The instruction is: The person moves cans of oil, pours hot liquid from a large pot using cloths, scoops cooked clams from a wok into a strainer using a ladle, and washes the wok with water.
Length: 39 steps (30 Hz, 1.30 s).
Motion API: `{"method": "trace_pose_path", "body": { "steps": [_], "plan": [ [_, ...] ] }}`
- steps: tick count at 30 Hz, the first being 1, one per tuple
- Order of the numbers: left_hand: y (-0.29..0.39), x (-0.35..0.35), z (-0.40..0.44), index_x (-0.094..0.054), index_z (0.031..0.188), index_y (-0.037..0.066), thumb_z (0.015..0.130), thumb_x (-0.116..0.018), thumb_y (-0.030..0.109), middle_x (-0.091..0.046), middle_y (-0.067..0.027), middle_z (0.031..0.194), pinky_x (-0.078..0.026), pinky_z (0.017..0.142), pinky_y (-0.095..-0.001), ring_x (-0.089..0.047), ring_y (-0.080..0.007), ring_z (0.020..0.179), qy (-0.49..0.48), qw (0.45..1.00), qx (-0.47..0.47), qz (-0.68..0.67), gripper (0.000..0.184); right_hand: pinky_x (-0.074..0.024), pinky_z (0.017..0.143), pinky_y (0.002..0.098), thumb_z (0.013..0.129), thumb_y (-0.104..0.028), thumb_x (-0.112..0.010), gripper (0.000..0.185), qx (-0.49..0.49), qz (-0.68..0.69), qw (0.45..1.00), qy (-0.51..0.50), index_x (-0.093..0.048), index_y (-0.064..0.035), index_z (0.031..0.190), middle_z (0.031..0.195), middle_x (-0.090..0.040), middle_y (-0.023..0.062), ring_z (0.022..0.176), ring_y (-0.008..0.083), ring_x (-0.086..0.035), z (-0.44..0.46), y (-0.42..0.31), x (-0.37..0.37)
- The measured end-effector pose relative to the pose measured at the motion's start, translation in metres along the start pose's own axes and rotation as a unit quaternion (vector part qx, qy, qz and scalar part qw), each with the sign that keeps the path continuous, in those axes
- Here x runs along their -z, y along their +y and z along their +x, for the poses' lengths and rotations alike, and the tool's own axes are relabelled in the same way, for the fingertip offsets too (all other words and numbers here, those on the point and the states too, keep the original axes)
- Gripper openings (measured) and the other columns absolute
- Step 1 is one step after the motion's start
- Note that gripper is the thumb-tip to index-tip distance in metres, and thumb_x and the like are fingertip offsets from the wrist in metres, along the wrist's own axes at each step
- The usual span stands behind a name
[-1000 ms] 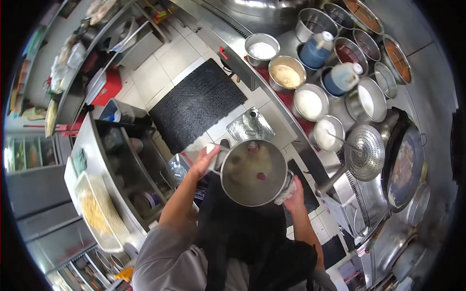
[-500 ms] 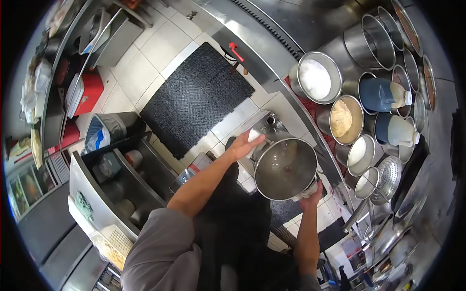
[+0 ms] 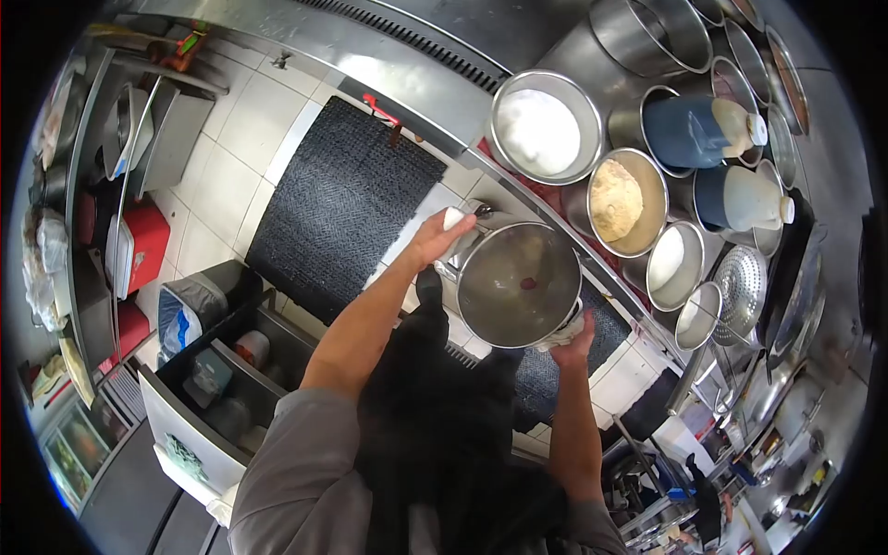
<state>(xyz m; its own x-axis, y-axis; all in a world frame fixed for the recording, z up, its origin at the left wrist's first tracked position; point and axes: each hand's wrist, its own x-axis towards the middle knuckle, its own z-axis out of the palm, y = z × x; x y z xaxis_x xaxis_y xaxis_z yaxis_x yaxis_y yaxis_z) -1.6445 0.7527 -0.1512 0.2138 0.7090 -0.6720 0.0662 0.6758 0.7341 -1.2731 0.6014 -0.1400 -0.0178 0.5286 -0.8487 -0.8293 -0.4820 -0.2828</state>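
Note:
A large steel stockpot hangs in front of me, its mouth turned up toward the camera. Cloudy greyish liquid shows inside, with a small reddish-brown bit in it. At the pot's upper left side, my left hand is closed round a handle with a white cloth in its grip. On the opposite side, my right hand grips the lower right handle through another pale cloth. Both handles are mostly hidden by fingers and cloth.
Along the counter at right stand steel containers of white granules and yellowish powder, jugs of dark liquid, and a perforated ladle. A black mat lies on the tiled floor. An open drawer juts out at left.
The camera view has shifted, so the counter containers appear larger and further left. The pot has moved slightly left and up in view, both hands still holding it.

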Motion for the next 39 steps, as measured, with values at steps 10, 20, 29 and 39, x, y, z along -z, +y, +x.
{"method": "trace_pose_path", "body": {
  "steps": [10, 20, 29, 39],
  "plan": [
    [-0.024, 0.019, 0.035, -0.046, 0.138, -0.006, 0.084, -0.064, 0.072, -0.057, -0.0289, 0.134, -0.042, 0.109, -0.0408, -0.055, -0.0373, 0.129, 0.023, 0.982, -0.086, 0.168, 0.096, -0.0411, 0.111, 0.0552, 0.098, -0.064, -0.048, 0.069, 0.011, -0.042, 0.999, 0.019, -0.048, -0.0126, 0.145, 0.146, -0.053, 0.0115, 0.13, 0.0356, -0.053, 0.006, 0.021, 0.008],
    [-0.021, 0.031, 0.018, -0.044, 0.138, -0.009, 0.087, -0.071, 0.053, -0.055, -0.031, 0.135, -0.04, 0.11, -0.0428, -0.052, -0.0406, 0.131, -0.002, 0.974, -0.085, 0.209, 0.085, -0.0471, 0.105, 0.0559, 0.093, -0.066, -0.056, 0.08, 0.075, -0.095, 0.984, 0.128, -0.045, -0.0065, 0.145, 0.143, -0.054, 0.0168, 0.127, 0.0376, -0.056, 0.002, 0.026, 0.001],
    [-0.033, 0.034, 0.025, -0.047, 0.136, -0.008, 0.086, -0.073, 0.048, -0.057, -0.0316, 0.133, -0.043, 0.107, -0.0438, -0.055, -0.0435, 0.127, 0.014, 0.964, -0.099, 0.248, 0.079, -0.0507, 0.101, 0.0562, 0.092, -0.066, -0.058, 0.083, 0.112, -0.113, 0.977, 0.139, -0.047, -0.0004, 0.141, 0.139, -0.057, 0.0191, 0.121, 0.0389, -0.06, 0.009, 0.031, 0.006],
    [-0.033, 0.038, 0.017, -0.055, 0.13, -0.001, 0.086, -0.076, 0.041, -0.065, -0.0215, 0.123, -0.048, 0.099, -0.042, -0.063, -0.0335, 0.114, 0.046, 0.969, -0.1, 0.221, 0.064, -0.0516, 0.099, 0.0555, 0.094, -0.065, -0.056, 0.079, 0.125, -0.12, 0.98, 0.097, -0.05, 0.0007, 0.137, 0.135, -0.059, 0.0195, 0.118, 0.0375, -0.062, 0.008, 0.038, 0.003]
  ]
}}
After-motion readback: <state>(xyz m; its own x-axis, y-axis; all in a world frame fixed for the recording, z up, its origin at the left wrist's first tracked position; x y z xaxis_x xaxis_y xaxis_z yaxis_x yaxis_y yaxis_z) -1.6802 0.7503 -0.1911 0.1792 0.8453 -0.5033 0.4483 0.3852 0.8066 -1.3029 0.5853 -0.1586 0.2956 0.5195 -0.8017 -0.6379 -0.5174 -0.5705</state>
